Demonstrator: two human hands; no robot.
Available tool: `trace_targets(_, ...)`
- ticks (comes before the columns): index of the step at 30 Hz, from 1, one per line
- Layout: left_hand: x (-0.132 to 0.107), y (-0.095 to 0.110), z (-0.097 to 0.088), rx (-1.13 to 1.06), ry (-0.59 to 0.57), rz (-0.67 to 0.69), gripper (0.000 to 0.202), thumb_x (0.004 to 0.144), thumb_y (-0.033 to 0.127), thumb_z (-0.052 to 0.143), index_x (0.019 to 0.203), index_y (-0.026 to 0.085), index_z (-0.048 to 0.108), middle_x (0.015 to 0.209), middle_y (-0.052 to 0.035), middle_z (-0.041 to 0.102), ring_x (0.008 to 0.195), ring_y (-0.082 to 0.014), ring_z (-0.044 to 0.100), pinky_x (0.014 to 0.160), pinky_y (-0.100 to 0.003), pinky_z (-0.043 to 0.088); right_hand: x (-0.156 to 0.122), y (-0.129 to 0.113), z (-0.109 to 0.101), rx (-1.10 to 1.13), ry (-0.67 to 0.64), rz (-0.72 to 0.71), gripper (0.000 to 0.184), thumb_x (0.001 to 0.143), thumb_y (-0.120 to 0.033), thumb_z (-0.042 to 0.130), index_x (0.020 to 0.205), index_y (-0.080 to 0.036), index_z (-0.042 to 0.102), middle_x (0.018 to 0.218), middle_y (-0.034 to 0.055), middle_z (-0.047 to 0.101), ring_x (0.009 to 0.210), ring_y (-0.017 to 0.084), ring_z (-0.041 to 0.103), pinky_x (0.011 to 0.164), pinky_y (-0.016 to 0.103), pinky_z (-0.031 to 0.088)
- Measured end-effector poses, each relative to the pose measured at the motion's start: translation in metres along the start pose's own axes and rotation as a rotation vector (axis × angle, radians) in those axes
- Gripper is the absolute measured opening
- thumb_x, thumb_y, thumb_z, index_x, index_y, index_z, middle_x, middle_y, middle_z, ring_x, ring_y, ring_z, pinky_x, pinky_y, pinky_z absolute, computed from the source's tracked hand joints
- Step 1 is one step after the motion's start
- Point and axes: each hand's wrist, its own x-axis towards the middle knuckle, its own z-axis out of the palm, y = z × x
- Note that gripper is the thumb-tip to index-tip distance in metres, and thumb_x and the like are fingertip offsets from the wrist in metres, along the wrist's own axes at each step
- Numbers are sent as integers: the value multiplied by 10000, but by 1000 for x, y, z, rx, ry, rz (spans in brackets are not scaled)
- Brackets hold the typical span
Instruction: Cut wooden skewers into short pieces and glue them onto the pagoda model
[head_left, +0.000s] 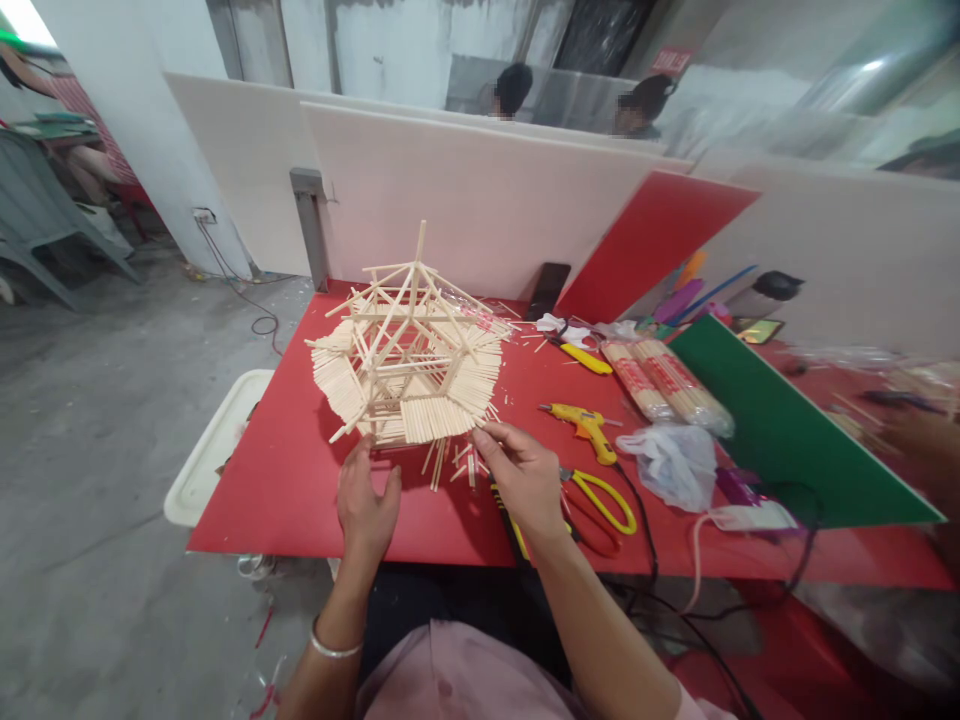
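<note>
A pavilion-like model (451, 405) of thin wooden sticks stands on the red tabletop, with a ring of sloping stick panels and an open frame rising to a peak. At its front right corner, the thumb and forefinger of my right hand (525, 478) are closed on the edge of a panel. My left hand (369, 505) is at the front left edge, fingers pointing up against the model and thumb spread apart; its fingertips are partly hidden. Loose sticks (437, 465) lie below the front panel.
Right of the model lie a yellow glue gun (589, 428), yellow-handled pliers (607, 500), a yellow cutter (586, 358) and packs of sticks (664, 380). A green board (780, 440) leans beyond a plastic bag (671, 465). Cables hang over the front edge. White partitions (465, 190) stand behind.
</note>
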Motion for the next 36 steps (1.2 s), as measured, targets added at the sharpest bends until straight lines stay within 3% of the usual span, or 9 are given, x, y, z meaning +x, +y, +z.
trace_targets(8,0,-1,1,132,33,112,562,820,248,627,1365,179,509,1260,-152,645,1159,-293,607,1010,-495,462,1,-1,0,-4,-2,7,291,778,-456,674,884,-206,780,791,30,753,633,154,640,623,276,526)
trace_targets(15,0,-4,2,160,42,134,563,821,242,623,1366,165,507,1222,-161,664,1139,-301,616,990,-504,474,0,2,0,4,-6,-19,279,788,-450,669,891,-216,779,832,33,761,708,176,673,692,302,550)
trace_targets(29,-1,-6,2,136,62,173,552,826,250,623,1363,185,513,1255,-154,646,1129,-280,627,995,-481,481,1,1,0,-1,-11,-8,277,788,-450,664,878,-214,778,754,18,739,610,146,628,607,274,521)
trace_targets(36,0,-7,2,136,38,163,563,831,247,613,1377,175,496,1263,-164,639,1111,-282,634,999,-496,475,1,0,0,1,-21,-17,269,792,-441,666,884,-214,775,799,23,751,662,156,647,660,283,529)
